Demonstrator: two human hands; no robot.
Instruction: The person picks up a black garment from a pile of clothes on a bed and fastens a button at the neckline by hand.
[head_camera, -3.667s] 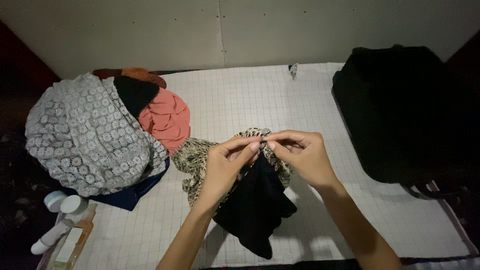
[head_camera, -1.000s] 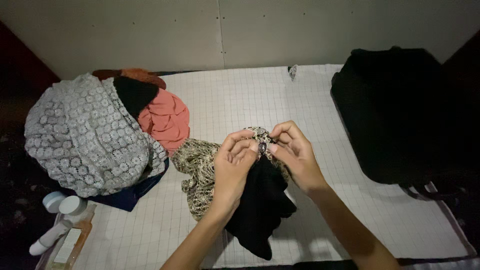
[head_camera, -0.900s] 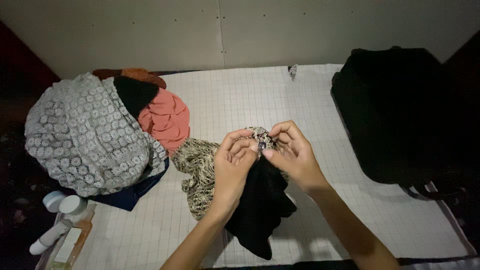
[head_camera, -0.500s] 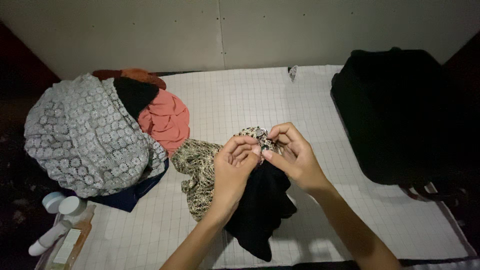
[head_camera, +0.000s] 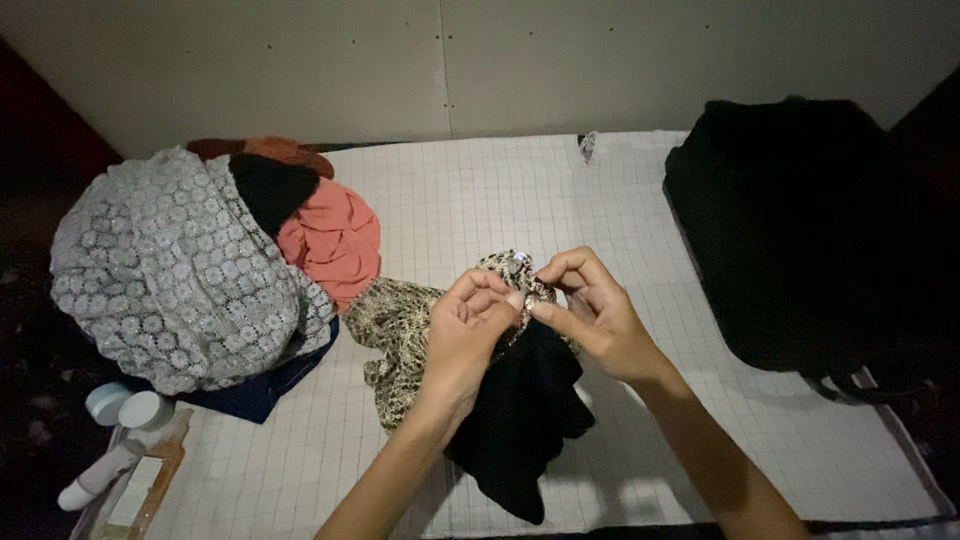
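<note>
Both hands meet at the middle of the table (head_camera: 480, 190), which is covered by a white gridded cloth. Left hand (head_camera: 466, 330): grip pressed together, fingertips pinching the top edge of a patterned beige-and-black cloth (head_camera: 400, 320). Right hand (head_camera: 592, 310): thumb and forefinger pinched on the same gathered edge, just beside the left fingertips, where a small shiny piece (head_camera: 518, 264) shows; what it is cannot be told. A black cloth (head_camera: 520, 420) hangs from the bunch, down onto the table below the hands.

Left of the hands: 1 grey lace bundle (head_camera: 170, 270), touching a coral cloth (head_camera: 335, 240). Far right: a black bag (head_camera: 800, 220). Lower left corner: small bottles and jars (head_camera: 120, 440).
</note>
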